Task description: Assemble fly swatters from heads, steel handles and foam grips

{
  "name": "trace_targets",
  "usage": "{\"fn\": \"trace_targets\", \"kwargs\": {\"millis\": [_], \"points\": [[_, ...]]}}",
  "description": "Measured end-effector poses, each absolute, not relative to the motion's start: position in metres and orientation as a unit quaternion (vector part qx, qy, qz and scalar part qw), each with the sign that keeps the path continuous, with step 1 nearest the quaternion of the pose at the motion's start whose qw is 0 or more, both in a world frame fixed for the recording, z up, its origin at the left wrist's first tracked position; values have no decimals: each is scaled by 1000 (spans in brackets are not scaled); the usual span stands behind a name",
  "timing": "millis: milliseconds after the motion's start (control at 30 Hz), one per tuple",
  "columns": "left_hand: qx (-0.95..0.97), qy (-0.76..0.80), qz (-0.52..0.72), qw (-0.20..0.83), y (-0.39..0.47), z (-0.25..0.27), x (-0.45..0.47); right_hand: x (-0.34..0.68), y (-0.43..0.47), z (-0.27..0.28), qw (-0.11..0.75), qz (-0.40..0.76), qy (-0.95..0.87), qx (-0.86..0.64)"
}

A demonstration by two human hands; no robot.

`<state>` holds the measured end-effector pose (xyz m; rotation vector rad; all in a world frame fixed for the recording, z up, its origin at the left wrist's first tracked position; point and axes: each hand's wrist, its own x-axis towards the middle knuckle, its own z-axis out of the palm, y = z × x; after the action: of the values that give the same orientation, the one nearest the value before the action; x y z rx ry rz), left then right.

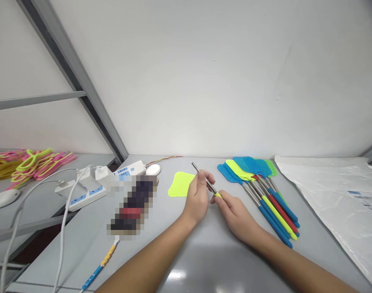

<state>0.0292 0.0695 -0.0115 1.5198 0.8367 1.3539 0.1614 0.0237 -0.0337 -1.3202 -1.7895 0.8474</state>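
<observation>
A fly swatter handle (212, 187), a thin metal rod with a yellow-green grip, slants up and left between my hands. My left hand (197, 199) is closed around the metal rod, whose bare end sticks out above the thumb. Lower down, my right hand (236, 213) pinches the yellow-green grip and hides most of it. Flat on the table behind my left hand lies a yellow-green perforated swatter head (180, 185), apart from the rod and partly covered by that hand.
On the right lie several fly swatters (259, 179) in blue, yellow-green and red, beside a white plastic bag (326, 195). Leftward are a pixelated phone (132, 207) on a cable, power strips (88, 199), a round white object (153, 169) and colourful cords (42, 165).
</observation>
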Motion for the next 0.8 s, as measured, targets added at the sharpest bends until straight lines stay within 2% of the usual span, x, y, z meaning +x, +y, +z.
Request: {"fn": "trace_targets", "kwargs": {"millis": [200,433,800], "points": [[603,358,556,445,73,-7,27,154,25,-33,388,376,-701,-466],[706,282,522,387,63,8,23,158,31,-35,409,256,-732,-481],[713,299,472,425,65,10,44,165,35,-36,438,273,-701,-493]]}}
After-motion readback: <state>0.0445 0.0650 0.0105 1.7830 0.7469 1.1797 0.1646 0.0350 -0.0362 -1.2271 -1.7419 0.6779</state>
